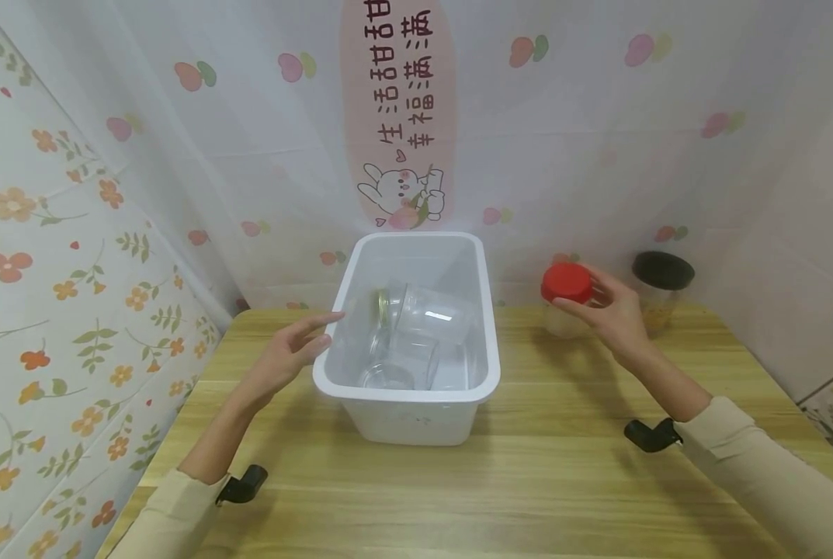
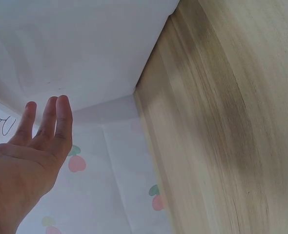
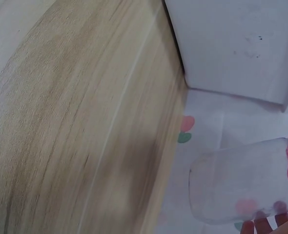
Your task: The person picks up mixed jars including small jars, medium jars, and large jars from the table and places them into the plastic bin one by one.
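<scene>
A: What is at the far left?
B: A flowered cloth (image 1: 88,334), and next to it the left forearm in a cream sleeve (image 1: 168,516), with a small black piece (image 1: 244,485) by the cuff
A: And the left hand (image 1: 286,361)?
B: It holds nothing; the fingers are loosely spread, with the fingertips at the left rim of the white tub (image 1: 409,423). I cannot tell whether they touch it
A: What is in the tub?
B: Several clear containers (image 1: 430,310), some tipped on their sides, with a gold-coloured ring (image 1: 383,307) among them at the left. The tub stands on the wooden table (image 1: 402,497), in front of the back cloth (image 1: 262,155) with its rabbit drawing (image 1: 405,190)
A: Then the right hand (image 1: 619,314)?
B: It is right of the tub, thumb and fingers curled round the jar with a red lid (image 1: 565,286), up near the lid
A: Is that jar on the table?
B: It looks raised: the right wrist view shows its clear base apart from the tabletop
A: Anything further right?
B: A jar with a black lid (image 1: 663,273), just beyond the right hand, with something yellowish low inside, too blurred to name
</scene>
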{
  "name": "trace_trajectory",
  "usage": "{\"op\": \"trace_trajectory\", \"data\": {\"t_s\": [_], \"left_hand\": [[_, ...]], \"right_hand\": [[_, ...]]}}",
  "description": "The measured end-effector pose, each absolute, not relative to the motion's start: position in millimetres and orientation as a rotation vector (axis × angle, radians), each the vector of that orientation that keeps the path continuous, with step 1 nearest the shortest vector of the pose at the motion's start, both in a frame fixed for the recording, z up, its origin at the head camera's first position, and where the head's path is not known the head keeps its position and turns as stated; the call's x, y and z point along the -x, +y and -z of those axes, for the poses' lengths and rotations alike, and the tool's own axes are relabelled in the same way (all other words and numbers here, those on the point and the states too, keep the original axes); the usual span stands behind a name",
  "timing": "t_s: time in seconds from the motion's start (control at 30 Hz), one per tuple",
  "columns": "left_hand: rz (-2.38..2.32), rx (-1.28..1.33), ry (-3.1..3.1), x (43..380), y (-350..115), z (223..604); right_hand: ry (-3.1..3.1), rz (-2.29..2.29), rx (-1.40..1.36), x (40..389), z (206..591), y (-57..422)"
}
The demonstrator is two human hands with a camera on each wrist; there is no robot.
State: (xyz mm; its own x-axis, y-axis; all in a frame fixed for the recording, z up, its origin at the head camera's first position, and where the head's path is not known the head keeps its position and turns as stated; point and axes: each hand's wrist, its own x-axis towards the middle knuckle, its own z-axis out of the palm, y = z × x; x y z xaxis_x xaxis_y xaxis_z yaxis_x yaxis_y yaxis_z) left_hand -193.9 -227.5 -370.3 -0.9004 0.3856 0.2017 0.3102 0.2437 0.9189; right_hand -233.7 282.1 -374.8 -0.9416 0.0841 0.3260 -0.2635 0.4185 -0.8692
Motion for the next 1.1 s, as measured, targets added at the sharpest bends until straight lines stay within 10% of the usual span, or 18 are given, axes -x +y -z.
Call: {"op": "trace_trajectory", "data": {"t_s": [1.1], "left_hand": [[-1.802, -0.665, 2.388, 194.2, -227.1, 371.5]], "right_hand": [[-2.446, -1.56, -0.271, 228.8, 347.1, 266.1]]}}
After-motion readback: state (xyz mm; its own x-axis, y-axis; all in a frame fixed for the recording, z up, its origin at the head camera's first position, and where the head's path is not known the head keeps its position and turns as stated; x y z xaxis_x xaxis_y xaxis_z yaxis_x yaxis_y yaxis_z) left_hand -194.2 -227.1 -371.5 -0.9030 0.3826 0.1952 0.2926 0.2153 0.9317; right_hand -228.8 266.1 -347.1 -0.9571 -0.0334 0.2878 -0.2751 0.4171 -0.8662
